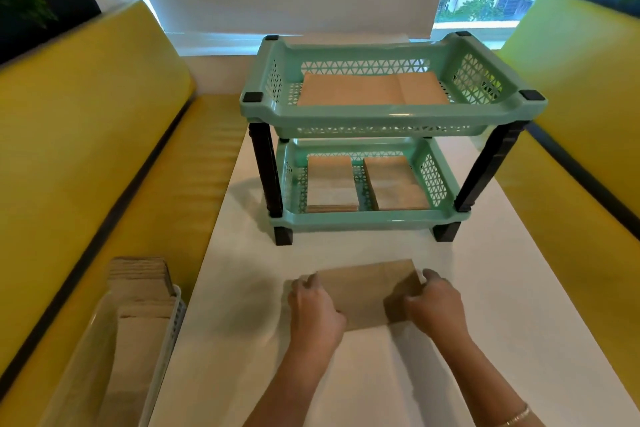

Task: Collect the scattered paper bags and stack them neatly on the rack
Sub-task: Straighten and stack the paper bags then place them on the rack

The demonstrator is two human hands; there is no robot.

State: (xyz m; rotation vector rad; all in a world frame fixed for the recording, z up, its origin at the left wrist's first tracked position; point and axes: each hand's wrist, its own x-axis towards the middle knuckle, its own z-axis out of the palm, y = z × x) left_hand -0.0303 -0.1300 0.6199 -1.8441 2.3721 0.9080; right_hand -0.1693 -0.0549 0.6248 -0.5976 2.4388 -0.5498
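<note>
Bag [367, 291] flat on table btwn hands; left hand [313, 305], right hand [434, 302] gripping ends.

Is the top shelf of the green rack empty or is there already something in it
Not empty. The rack's top shelf holds flat brown paper bags lying across its floor, well below the rim.

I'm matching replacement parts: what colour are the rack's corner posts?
Black, against mint-green trays; the rack's corner posts show best in the head view, the only one.
</note>
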